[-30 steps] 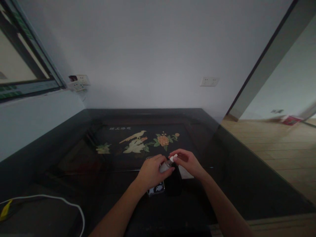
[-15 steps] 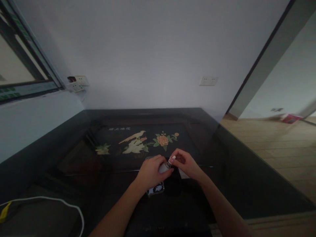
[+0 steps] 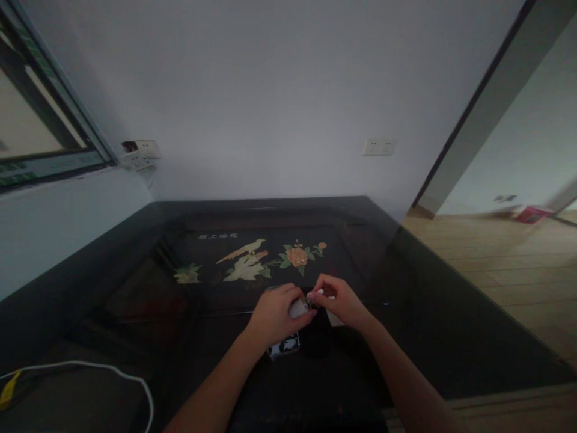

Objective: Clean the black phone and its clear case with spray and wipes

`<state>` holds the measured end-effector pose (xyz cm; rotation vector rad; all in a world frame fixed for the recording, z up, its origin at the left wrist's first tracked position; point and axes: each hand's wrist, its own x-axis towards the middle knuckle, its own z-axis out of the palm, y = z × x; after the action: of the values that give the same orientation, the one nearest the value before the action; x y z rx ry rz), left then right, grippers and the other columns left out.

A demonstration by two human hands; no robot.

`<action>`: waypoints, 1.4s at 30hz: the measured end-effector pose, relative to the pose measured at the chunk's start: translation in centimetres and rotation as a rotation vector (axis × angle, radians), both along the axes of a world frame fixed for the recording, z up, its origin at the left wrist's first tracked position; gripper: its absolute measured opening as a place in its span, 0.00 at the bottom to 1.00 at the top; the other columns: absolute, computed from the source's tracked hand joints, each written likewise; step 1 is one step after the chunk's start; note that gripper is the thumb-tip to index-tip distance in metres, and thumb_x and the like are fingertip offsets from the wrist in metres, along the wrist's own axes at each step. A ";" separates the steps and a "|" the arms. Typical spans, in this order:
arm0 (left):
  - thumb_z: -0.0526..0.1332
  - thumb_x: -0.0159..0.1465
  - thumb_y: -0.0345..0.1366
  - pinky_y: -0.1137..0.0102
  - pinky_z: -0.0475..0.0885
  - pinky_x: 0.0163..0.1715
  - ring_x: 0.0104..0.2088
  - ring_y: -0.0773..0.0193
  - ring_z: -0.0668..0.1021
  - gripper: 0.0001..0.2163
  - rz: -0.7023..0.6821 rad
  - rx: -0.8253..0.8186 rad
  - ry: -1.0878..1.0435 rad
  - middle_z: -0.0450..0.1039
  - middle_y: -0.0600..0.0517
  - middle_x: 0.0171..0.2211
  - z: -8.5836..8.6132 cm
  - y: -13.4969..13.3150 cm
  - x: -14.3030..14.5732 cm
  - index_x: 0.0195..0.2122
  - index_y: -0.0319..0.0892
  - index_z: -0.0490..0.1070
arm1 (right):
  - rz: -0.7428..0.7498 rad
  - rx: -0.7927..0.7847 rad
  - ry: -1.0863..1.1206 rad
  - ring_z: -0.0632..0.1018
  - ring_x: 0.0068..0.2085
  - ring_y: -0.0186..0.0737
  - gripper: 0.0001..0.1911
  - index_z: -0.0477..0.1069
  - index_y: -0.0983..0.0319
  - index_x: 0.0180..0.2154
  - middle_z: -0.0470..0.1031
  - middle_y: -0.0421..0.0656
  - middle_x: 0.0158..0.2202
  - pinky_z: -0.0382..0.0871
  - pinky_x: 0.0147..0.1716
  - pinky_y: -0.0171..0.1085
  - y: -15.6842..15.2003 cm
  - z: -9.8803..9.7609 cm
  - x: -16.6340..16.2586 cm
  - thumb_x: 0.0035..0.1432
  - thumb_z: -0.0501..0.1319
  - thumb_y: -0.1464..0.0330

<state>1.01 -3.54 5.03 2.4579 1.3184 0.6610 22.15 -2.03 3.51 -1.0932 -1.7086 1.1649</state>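
Note:
My left hand (image 3: 274, 314) is wrapped round a small whitish bottle (image 3: 297, 309), which lies tilted with its neck to the right. At that neck, the thumb and forefinger of my right hand (image 3: 340, 299) are pinched together. A small white piece, perhaps a cap (image 3: 332, 297), shows among the right fingers; its full shape is hidden. Under my left hand lies a phone in a black-and-white patterned case (image 3: 285, 346), partly covered. Below the bottle is a dark flat object (image 3: 317, 338), hard to make out against the black surface.
The glossy black table (image 3: 428, 325) bears an inlaid bird-and-flower picture (image 3: 246, 264). A pale sheet edge (image 3: 334, 319) shows below my right hand. At the lower left runs a white cable (image 3: 108, 366) with a yellow tag (image 3: 9, 390). Behind stands a wall with a socket (image 3: 378, 147).
My right fingers have shifted slightly closer to the bottle neck. The white piece, which stuck up from the fingertips, now sits lower among the fingers. My left hand has barely moved.

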 end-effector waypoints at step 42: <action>0.64 0.64 0.48 0.70 0.69 0.37 0.38 0.62 0.78 0.11 0.040 -0.037 -0.084 0.76 0.53 0.36 0.2 -0.3 0.4 0.36 0.46 0.72 | 0.069 0.066 0.121 0.79 0.48 0.45 0.16 0.76 0.58 0.48 0.79 0.47 0.47 0.76 0.46 0.42 -0.1 0.4 0.0 0.65 0.64 0.56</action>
<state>1.40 -3.81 5.19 2.3536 1.3394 0.7341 22.17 -2.16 3.89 -0.9116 -1.6900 1.1850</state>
